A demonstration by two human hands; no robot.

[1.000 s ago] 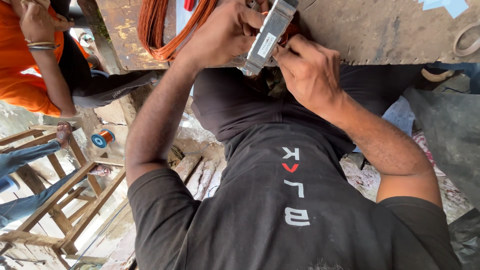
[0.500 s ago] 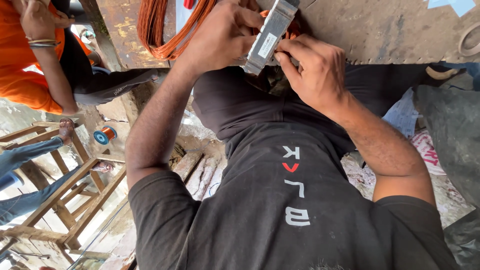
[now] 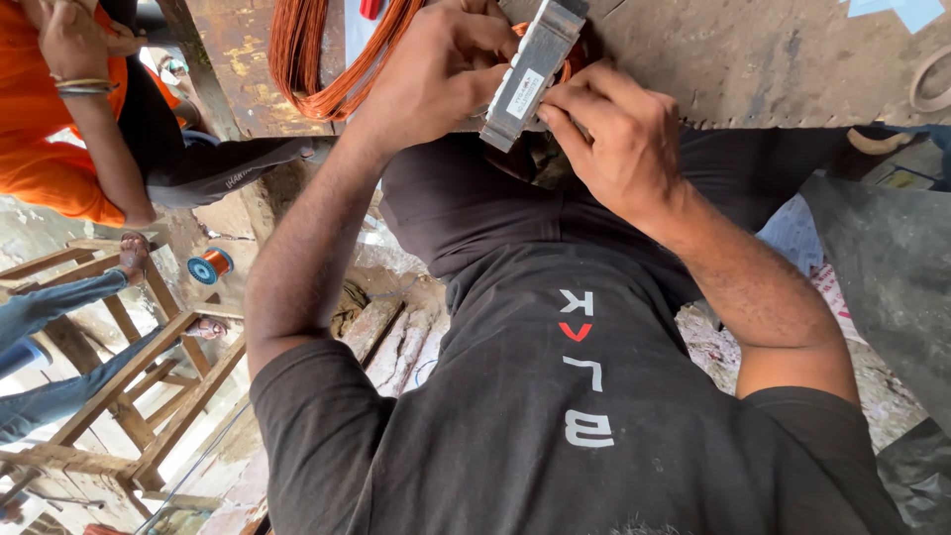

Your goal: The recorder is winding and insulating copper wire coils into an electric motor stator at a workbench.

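Grey laminated stator core (image 3: 530, 71) sits clamped between both hands: left hand (image 3: 436, 64) curls fingers around its far side, right hand (image 3: 614, 139) pinches its near edge, copper wire coil (image 3: 312, 54) trailing beyond the left fingers.

A rough repair workshop, likely for winding motors. A worn, stained metal workbench (image 3: 753, 59) fills the top of the view; on it, at its left end, lies a loose bundle of copper wire (image 3: 307, 50). Below the bench, to the left, a spool of copper wire (image 3: 209, 266) sits on dusty broken ground beside a bare wooden frame (image 3: 129, 386).
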